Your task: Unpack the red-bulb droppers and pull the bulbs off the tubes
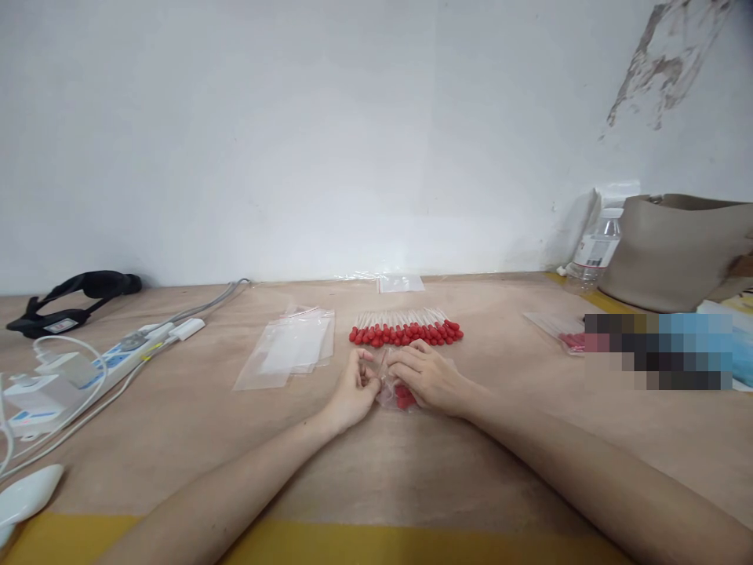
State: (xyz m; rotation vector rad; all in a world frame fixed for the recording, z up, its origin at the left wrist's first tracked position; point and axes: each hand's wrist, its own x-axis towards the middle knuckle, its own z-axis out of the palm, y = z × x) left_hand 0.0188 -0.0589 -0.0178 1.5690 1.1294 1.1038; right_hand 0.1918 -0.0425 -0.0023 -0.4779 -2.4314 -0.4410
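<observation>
A small clear plastic bag (388,399) lies on the table between my hands, with red-headed pieces (405,398) inside. My left hand (358,392) pinches the bag's left edge with curled fingers. My right hand (427,377) covers the bag's upper right, its fingers bent down and closed on the plastic; part of the bag is hidden beneath it. Just beyond my hands lies a row of thin pale sticks with red heads (405,335), heads towards me. To the left, several flat clear zip bags (294,345) overlap in a loose pile.
Another clear bag with red pieces (570,341) lies at right, beside a blurred patch. A plastic bottle (597,247) and a grey-brown bag (664,251) stand behind it. At left are a power strip (111,365) with cables and a black strap (76,302). One flat bag (401,284) rests by the wall.
</observation>
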